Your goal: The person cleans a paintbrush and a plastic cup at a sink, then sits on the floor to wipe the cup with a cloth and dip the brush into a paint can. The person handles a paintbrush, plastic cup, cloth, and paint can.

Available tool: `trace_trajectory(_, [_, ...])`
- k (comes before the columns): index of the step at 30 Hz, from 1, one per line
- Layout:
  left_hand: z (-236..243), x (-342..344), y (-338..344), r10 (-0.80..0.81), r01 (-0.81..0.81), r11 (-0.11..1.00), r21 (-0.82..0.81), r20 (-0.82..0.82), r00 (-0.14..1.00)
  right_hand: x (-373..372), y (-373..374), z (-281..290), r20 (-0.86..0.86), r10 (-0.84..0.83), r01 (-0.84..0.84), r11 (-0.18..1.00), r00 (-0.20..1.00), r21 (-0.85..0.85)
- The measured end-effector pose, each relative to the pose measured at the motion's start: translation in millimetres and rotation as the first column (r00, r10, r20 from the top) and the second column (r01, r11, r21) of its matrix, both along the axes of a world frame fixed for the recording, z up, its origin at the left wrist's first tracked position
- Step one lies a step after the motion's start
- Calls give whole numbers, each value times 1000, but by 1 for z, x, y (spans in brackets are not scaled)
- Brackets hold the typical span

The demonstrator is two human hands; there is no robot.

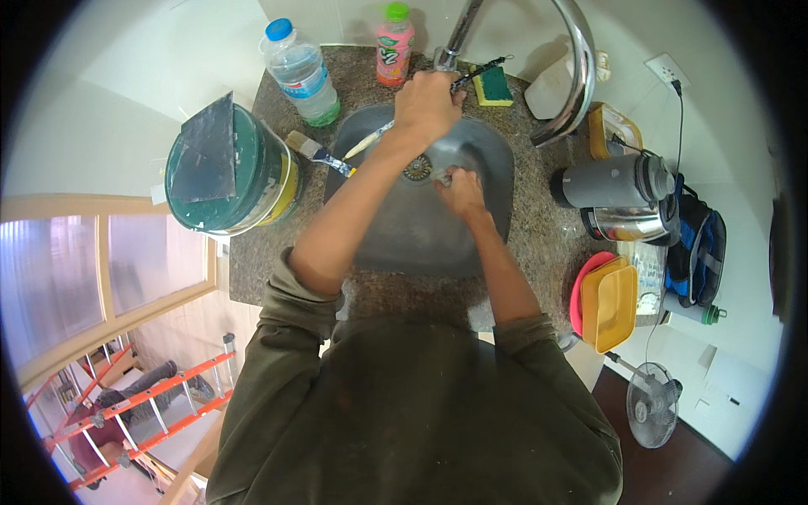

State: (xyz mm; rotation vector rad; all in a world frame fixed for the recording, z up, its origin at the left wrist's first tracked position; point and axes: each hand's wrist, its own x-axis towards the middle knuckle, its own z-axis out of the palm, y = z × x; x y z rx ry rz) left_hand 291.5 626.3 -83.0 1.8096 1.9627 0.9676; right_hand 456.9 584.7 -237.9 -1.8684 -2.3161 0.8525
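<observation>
Dark grey sink (404, 231), single bowl, let into a speckled granite counter (539, 210); both of the person's hands are over it or its back edge. Left hand (427, 105): fist closed round a black rod (482, 73) with a wire loop at its tip, near the foot of the faucet (450, 55). Overhand grip, probably chosen for firm hold of something so thin. Slim pale handle (366, 143) shows on the other side of that wrist, in line with the rod; one implement perhaps, but the join is covered. Right hand (461, 192): lower, beside the drain strainer (417, 167), fingers curled. Cannot tell from where I stand whether anything is pinched there.

Paintbrush (320, 153) lies left of the sink, bristles on the counter, likely parked within easy reach. Green-and-yellow sponge (493, 87) sits behind the sink, presumably for the same reason. Blue-capped water bottle (300, 76) and pink drink bottle (394, 46) stand toward the wall, out of the elbows' way, I judge. Lidded bucket (252, 168) at far left serves as a shelf for a dark flat sheet (209, 151).
</observation>
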Motion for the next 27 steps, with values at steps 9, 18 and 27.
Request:
trace_trajectory(9, [1, -5, 4, 36, -34, 981, 191, -7, 999, -13, 13, -6, 124, 96, -110, 988, 988, 109])
trace_trajectory(18, [-6, -5, 22, 4, 9, 989, 147, -84, 996, 27, -35, 21, -519, -191, 314, 936, 833, 160])
trace_trajectory(27, [7, -4, 18, 8, -1, 998, 57, -128, 992, 38, -31, 63, -778, -216, 419, 906, 590, 65])
